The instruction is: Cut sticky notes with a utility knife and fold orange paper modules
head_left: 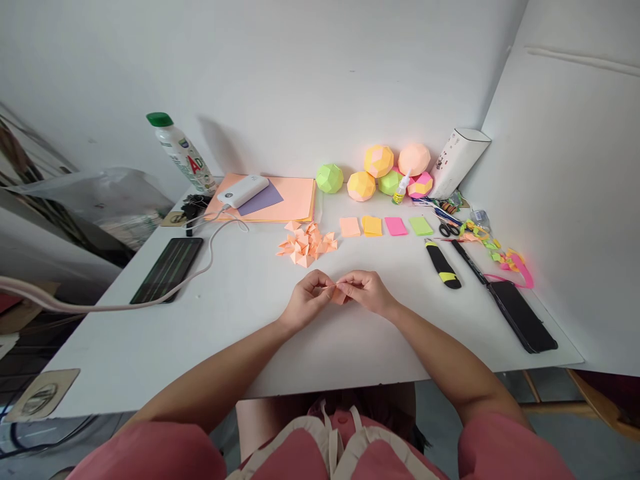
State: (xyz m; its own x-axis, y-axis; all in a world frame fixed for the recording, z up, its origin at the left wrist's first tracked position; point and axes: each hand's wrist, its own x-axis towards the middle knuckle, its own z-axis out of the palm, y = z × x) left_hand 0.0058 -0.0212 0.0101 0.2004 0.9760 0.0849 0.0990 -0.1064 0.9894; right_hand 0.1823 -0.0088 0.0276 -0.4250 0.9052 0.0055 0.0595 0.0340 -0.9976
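Note:
Near the middle of the white table, my left hand (310,298) and my right hand (367,291) meet at a small piece of orange paper (339,296). The thumb and fingers of each hand pinch the paper along its upper edge, one hand on either side. Part of it is hidden by the fingertips. Just beyond my left hand lies a pile of folded orange paper pieces (306,245). Behind my hands sit small stacks of square paper in peach (350,227), yellow (372,226), pink (396,227) and green (421,226).
Several faceted paper balls (379,161) stand by the wall, with a glue bottle (401,190) in front. To the right are a utility knife (443,265), scissors (449,229) and a black phone (523,317). A tablet-like phone (167,270), cable, power bank (243,192) and bottle (183,157) occupy the left.

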